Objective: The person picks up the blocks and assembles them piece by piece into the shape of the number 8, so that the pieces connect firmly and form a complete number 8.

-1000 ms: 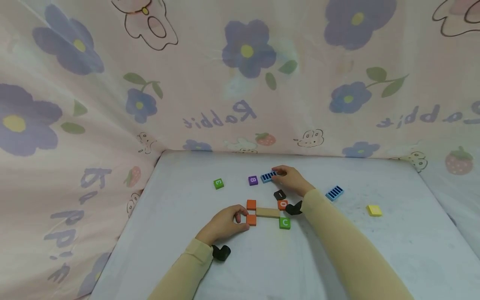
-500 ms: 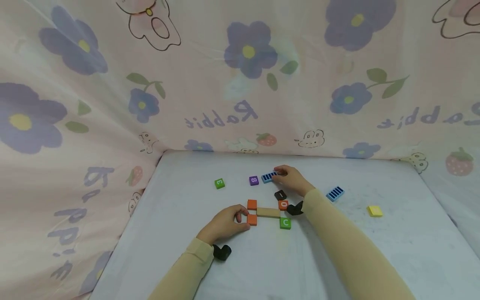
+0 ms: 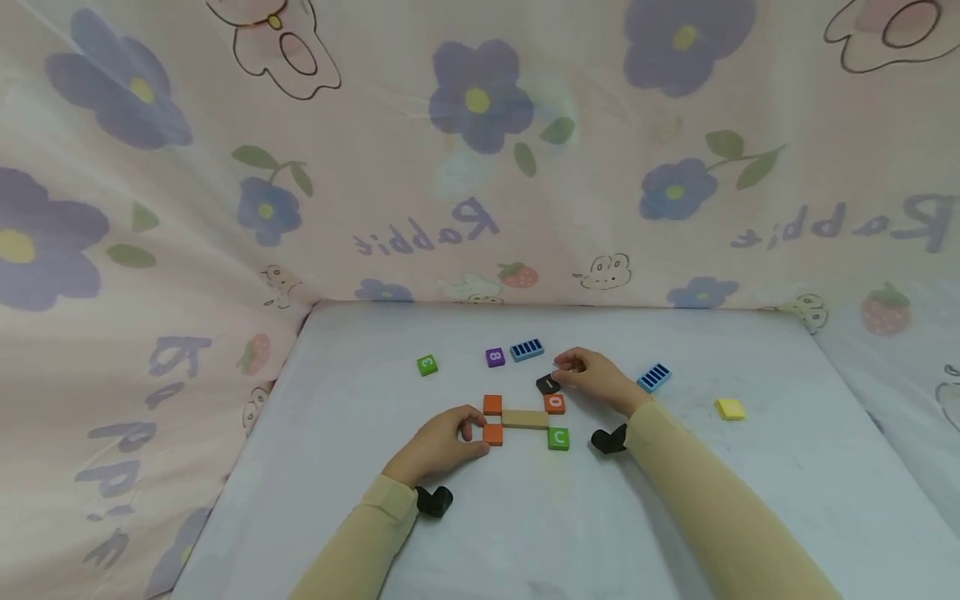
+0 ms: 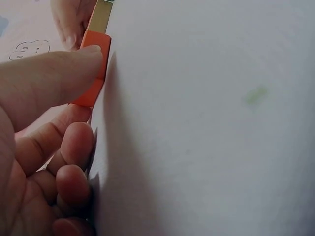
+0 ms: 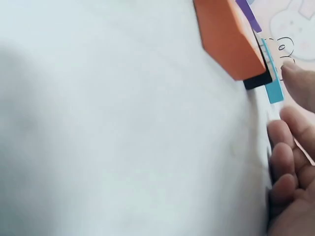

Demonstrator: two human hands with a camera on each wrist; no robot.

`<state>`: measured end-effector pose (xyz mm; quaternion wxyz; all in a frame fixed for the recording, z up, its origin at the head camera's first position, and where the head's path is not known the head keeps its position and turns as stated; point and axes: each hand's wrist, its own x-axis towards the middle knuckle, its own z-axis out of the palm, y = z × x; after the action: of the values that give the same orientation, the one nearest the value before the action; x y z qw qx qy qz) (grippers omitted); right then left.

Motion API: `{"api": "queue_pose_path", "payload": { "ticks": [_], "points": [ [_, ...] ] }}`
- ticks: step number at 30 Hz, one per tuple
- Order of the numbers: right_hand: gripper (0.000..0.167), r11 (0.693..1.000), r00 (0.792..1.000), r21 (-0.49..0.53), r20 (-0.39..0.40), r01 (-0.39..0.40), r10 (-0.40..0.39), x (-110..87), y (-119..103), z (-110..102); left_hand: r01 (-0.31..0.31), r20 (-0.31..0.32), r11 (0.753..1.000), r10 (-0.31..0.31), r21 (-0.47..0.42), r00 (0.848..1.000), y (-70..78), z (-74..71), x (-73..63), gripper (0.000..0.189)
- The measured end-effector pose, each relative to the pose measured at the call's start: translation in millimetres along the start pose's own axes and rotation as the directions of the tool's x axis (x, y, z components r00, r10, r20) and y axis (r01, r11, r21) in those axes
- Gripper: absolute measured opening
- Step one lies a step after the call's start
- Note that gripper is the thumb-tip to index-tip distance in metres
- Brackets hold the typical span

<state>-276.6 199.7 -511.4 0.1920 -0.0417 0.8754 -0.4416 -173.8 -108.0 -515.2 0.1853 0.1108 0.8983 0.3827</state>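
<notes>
My left hand [image 3: 441,442] pinches an orange block [image 3: 492,434] between thumb and index finger; in the left wrist view the thumb lies over the orange block's [image 4: 93,91] side. A second orange block [image 3: 492,405] and a wooden plank [image 3: 525,419] lie against it. At the plank's right end are an orange block marked 0 [image 3: 554,404] and a green block marked C [image 3: 558,438]. My right hand [image 3: 597,377] holds nothing, its thumb and fingers apart just right of a black block [image 3: 548,384]. In the right wrist view the black block [image 5: 257,82] is mostly behind the orange one.
Farther back lie a striped blue block [image 3: 527,349], a purple block marked 8 [image 3: 495,357] and a green block marked 3 [image 3: 427,365]. To the right are another striped blue block [image 3: 654,377] and a yellow block [image 3: 730,409]. A patterned curtain [image 3: 480,208] rises behind the white table.
My right hand has let go of the striped blue block at the back and come nearer, to beside the black block. The left hand stays at the orange block. The head view shifts slightly.
</notes>
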Motion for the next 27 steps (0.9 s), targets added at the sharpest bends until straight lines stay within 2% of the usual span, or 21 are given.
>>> {"api": "queue_pose_path", "payload": {
  "ticks": [5,10,12,14,16,18,20,21,23,27],
  "points": [
    [0.043,1.000,0.999,0.013,0.031,0.022,-0.023,-5.8,2.7,5.2,0.016,-0.001,1.000,-0.016,-0.013,1.000,-0.8,-2.5,-2.0,0.033],
    [0.038,0.999,0.999,-0.038,0.034,0.035,-0.033,-8.3,4.6,7.8,-0.006,0.013,0.997,0.007,-0.071,1.000,-6.1,-8.7,-0.7,0.036],
    [0.038,0.998,0.999,-0.051,0.030,0.035,-0.033,-8.6,6.2,7.6,-0.023,-0.014,0.994,0.021,-0.106,1.000,-8.9,-16.5,1.9,0.036],
    [0.037,0.998,0.999,-0.052,0.024,0.035,-0.034,-9.0,6.7,6.9,-0.033,-0.081,0.989,0.021,-0.143,0.997,-11.9,-27.5,6.7,0.036],
    [0.037,0.998,0.999,-0.050,0.025,0.038,-0.036,-9.1,6.8,6.7,-0.024,-0.181,0.984,-0.008,-0.174,0.983,-16.4,-40.5,12.6,0.037],
    [0.036,0.999,0.999,-0.040,0.026,0.035,-0.034,-9.4,6.1,7.1,-0.007,-0.282,0.979,-0.052,-0.204,0.958,-23.0,-53.2,19.4,0.040],
    [0.036,0.999,0.999,-0.031,0.030,0.026,-0.025,-10.1,5.9,7.5,0.024,-0.348,0.971,-0.108,-0.239,0.931,-30.6,-63.6,25.6,0.045],
    [0.036,0.999,0.999,-0.028,0.032,0.021,-0.020,-10.5,5.8,7.7,0.043,-0.362,0.968,-0.133,-0.248,0.923,-34.7,-67.7,28.3,0.048],
    [0.036,0.999,0.999,-0.028,0.031,0.015,-0.015,-11.5,5.8,7.5,0.089,-0.357,0.961,-0.182,-0.261,0.916,-41.2,-73.4,32.3,0.053],
    [0.036,0.999,1.000,-0.044,0.021,0.023,-0.022,-12.4,6.5,7.8,0.155,-0.284,0.952,-0.230,-0.263,0.931,-47.2,-78.4,37.5,0.058]
  ]
}}
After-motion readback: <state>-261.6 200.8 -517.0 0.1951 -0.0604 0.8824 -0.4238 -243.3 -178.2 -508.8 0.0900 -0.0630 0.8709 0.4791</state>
